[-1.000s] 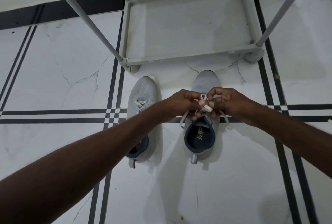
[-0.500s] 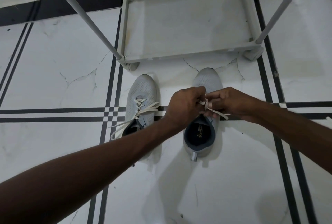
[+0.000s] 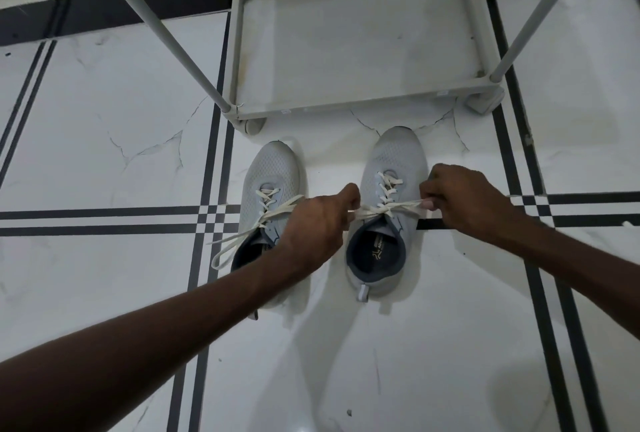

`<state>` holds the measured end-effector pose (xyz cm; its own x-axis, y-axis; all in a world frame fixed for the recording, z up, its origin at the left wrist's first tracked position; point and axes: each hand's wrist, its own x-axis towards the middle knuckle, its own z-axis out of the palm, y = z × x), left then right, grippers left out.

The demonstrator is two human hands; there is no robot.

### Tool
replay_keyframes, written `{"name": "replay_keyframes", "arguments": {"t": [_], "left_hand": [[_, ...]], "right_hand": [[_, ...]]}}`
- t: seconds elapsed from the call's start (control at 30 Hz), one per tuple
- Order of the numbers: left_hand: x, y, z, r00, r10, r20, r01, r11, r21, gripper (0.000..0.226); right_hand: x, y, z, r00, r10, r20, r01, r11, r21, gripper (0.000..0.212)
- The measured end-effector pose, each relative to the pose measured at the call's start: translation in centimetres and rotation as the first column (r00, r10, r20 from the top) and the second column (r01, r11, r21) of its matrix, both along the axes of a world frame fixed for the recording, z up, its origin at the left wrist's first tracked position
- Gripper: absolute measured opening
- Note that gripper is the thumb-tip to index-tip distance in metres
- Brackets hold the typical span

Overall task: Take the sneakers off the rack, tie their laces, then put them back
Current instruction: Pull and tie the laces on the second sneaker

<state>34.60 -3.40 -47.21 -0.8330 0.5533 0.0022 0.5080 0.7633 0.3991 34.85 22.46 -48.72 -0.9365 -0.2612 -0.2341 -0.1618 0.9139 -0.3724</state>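
Two light grey sneakers stand side by side on the floor, toes pointing at the rack. The right sneaker (image 3: 398,157) has its white laces (image 3: 388,206) stretched sideways across the tongue. My left hand (image 3: 315,227) grips one lace end at the shoe's left side. My right hand (image 3: 464,199) grips the other end at its right side. The left sneaker (image 3: 270,175) lies partly under my left forearm, with its laces (image 3: 249,230) loose and trailing to the left.
A pale grey shoe rack (image 3: 349,104) stands just beyond the toes, its bottom shelf bare, and its slanted poles (image 3: 166,36) cross the upper view. The floor is white marble tile with black stripes (image 3: 104,220). A dark skirting runs along the wall.
My hands were bunched together over the right sneaker's tongue; they have now moved apart sideways and pulled the laces taut. The camera has shifted slightly.
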Motion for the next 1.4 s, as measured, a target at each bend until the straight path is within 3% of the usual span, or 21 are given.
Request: {"name": "replay_keyframes", "arguments": {"t": [0.17, 0.37, 0.53, 0.7, 0.77, 0.83, 0.9, 0.97, 1.07, 1.13, 1.2, 1.27, 1.4], "left_hand": [[-0.1, -0.5, -0.5, 0.97, -0.206, -0.129, 0.175, 0.961, -0.216, 0.039], [-1.0, -1.9, -1.0, 0.944, -0.328, -0.039, 0.315, 0.93, -0.188, 0.035], [-0.5, -3.0, -1.0, 0.937, -0.347, 0.027, 0.346, 0.921, -0.18, 0.037], [-0.9, -3.3, -1.2, 0.947, -0.308, 0.094, 0.322, 0.917, -0.234, 0.046], [-1.3, -3.4, -1.1, 0.962, -0.272, 0.027, 0.27, 0.928, -0.256, 0.032], [-1.3, -3.2, -0.8, 0.985, -0.158, -0.075, 0.138, 0.966, -0.221, 0.027], [-0.6, -1.9, -0.5, 0.997, -0.055, -0.058, 0.046, 0.988, -0.146, 0.051], [0.3, -0.2, -0.5, 0.994, -0.106, -0.013, 0.102, 0.981, -0.163, 0.063], [0.8, 1.0, -1.2, 0.972, -0.232, -0.025, 0.216, 0.935, -0.28, 0.043], [0.7, 0.9, -1.2, 0.975, -0.219, -0.032, 0.206, 0.951, -0.229, 0.036], [1.0, 0.8, -1.0, 0.981, -0.192, -0.032, 0.184, 0.967, -0.177, 0.027], [1.5, 0.7, -1.0, 0.983, -0.166, -0.077, 0.145, 0.962, -0.23, 0.016], [1.7, 1.0, -0.6, 0.989, -0.14, -0.056, 0.109, 0.92, -0.378, 0.016]], "right_hand": [[-0.9, 1.2, 0.0, 0.994, 0.093, 0.065, -0.085, 0.99, -0.112, 0.023], [-1.8, 2.2, -1.3, 0.972, 0.094, 0.217, -0.043, 0.973, -0.228, 0.048], [-1.7, 2.1, -2.2, 0.962, 0.14, 0.234, -0.101, 0.98, -0.172, 0.031], [-1.1, 1.3, -1.3, 0.977, 0.136, 0.162, -0.134, 0.991, -0.019, 0.03], [-0.4, 0.7, -0.3, 0.98, 0.136, 0.146, -0.145, 0.988, 0.058, 0.025], [0.3, 0.1, 0.8, 0.989, 0.144, 0.026, -0.146, 0.984, 0.106, 0.006], [1.2, -0.8, 0.9, 0.98, 0.15, -0.134, -0.138, 0.986, 0.092, 0.032], [1.9, -2.0, 0.4, 0.966, 0.189, -0.174, -0.182, 0.982, 0.055, 0.054], [2.6, -3.7, -0.5, 0.947, 0.257, -0.194, -0.261, 0.965, 0.003, 0.03], [2.5, -3.8, -0.3, 0.96, 0.208, -0.187, -0.225, 0.971, -0.076, 0.009], [2.4, -3.6, 0.1, 0.992, 0.101, -0.072, -0.112, 0.98, -0.164, 0.007], [2.5, -3.7, 0.2, 0.999, 0.047, 0.025, -0.041, 0.98, -0.194, 0.009], [3.1, -3.4, -0.2, 0.985, 0.158, -0.071, -0.161, 0.987, -0.029, 0.02]]}}
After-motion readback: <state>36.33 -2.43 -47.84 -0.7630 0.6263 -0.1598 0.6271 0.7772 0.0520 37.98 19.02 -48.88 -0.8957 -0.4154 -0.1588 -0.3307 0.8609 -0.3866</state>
